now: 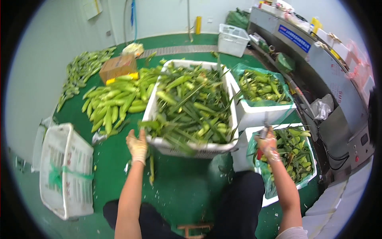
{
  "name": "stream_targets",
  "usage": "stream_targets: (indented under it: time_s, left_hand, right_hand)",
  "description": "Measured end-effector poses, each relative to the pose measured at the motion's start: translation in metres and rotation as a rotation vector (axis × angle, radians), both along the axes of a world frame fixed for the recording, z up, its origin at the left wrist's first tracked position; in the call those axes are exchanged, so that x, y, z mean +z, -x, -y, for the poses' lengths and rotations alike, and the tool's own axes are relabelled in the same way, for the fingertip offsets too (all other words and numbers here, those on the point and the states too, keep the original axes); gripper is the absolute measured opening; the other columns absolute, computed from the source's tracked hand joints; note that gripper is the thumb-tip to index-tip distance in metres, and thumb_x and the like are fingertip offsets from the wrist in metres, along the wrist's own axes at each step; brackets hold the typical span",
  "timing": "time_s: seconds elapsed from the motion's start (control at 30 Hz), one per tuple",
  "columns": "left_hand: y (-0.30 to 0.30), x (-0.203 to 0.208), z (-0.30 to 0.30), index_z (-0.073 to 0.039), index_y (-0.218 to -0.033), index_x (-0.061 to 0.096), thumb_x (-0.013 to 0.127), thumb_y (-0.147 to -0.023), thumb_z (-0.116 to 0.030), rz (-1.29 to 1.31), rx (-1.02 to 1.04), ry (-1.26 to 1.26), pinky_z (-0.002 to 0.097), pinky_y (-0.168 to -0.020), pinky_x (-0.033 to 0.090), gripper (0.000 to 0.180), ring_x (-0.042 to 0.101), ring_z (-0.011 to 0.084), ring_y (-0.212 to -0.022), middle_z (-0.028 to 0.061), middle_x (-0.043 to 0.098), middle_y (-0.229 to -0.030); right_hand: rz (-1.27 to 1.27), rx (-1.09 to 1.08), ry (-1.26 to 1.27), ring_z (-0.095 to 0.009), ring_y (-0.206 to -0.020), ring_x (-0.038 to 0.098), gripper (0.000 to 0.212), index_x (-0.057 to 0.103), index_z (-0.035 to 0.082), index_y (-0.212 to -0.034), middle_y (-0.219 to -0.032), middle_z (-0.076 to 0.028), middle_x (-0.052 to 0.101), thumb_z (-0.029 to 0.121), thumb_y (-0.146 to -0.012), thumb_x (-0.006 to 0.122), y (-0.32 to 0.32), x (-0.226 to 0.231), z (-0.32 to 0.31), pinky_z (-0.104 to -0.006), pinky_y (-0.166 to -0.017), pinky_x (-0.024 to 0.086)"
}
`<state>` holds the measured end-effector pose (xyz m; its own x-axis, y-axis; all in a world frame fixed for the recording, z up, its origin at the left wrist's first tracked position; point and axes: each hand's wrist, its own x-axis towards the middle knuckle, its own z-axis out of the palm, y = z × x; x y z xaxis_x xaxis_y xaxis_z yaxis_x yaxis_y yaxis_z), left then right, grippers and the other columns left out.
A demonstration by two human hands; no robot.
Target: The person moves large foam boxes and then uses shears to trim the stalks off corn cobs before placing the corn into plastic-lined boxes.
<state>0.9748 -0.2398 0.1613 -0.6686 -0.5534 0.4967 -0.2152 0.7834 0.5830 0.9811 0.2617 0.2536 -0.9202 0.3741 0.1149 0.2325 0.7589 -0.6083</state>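
Observation:
My left hand (pixel 137 145), in a pale thin glove, is open with its fingers apart, beside the near left corner of a large white crate (pixel 191 148). Green corn husks and long leaves (pixel 195 105) are heaped above the crate's rim. My right hand (pixel 267 144), also gloved, is closed around a knife (pixel 266 120); its metal part points away from me and a bit of red shows below the fingers. That hand is above the left edge of a lined white box (pixel 313 175) holding husk pieces (pixel 292 153).
Unhusked corn ears (pixel 115 101) lie piled left of the crate, near a cardboard box (pixel 118 67). An upright white basket (pixel 67 171) stands at left. Another lined box (pixel 270 111) of husks is at right, beside a long metal machine (pixel 330 65). A white bin (pixel 232 40) stands behind.

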Motion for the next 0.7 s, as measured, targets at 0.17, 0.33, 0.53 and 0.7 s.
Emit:
stream_targets:
  time_s: [0.17,0.33,0.53,0.7]
  left_hand:
    - [-0.174,0.010,-0.131,-0.008,-0.106,0.064,0.065,-0.072,-0.033,0.644,-0.802,-0.098,0.0413,-0.086,0.047,0.042,0.057,0.0343,-0.099,0.0145,0.062,-0.106]
    - [-0.313,-0.040,-0.191,-0.007,-0.092,0.071,0.070,-0.067,-0.028,1.826,-1.433,-0.201,0.0412,-0.072,0.051,0.033,0.064,0.0270,-0.085,0.0109,0.068,-0.095]
    - [-0.333,-0.081,-0.216,-0.008,-0.087,0.071,0.074,-0.062,-0.021,1.900,-1.653,-0.326,0.0392,-0.067,0.051,0.028,0.063,0.0269,-0.082,0.0125,0.066,-0.093]
    - [-0.340,-0.112,-0.215,-0.009,-0.082,0.070,0.057,-0.068,-0.021,1.774,-1.437,-0.262,0.0505,-0.067,0.050,0.022,0.062,0.0310,-0.079,0.0142,0.065,-0.087]
  right_hand:
    - [-0.208,-0.003,0.148,-0.020,-0.078,0.064,0.049,0.044,0.008,-0.110,-0.088,-0.009,0.064,0.015,-0.071,0.072,-0.106,0.027,-0.030,-0.0315,-0.069,0.052]
    - [-0.405,0.484,-0.182,-0.038,-0.071,0.061,0.040,0.044,0.003,-0.108,-0.079,-0.017,0.061,0.015,-0.075,0.065,-0.128,0.101,0.096,-0.0421,-0.065,0.050]
    - [-0.271,0.845,-0.149,-0.042,-0.076,0.055,0.036,0.045,-0.001,-0.095,-0.083,-0.024,0.054,0.022,-0.075,0.064,-0.048,0.047,0.197,-0.0476,-0.067,0.045]
    - [0.087,0.988,-0.629,-0.035,-0.100,0.051,0.048,0.049,-0.002,-0.107,-0.113,-0.022,0.050,0.019,-0.067,0.066,-0.008,0.003,0.220,-0.0454,-0.081,0.042]
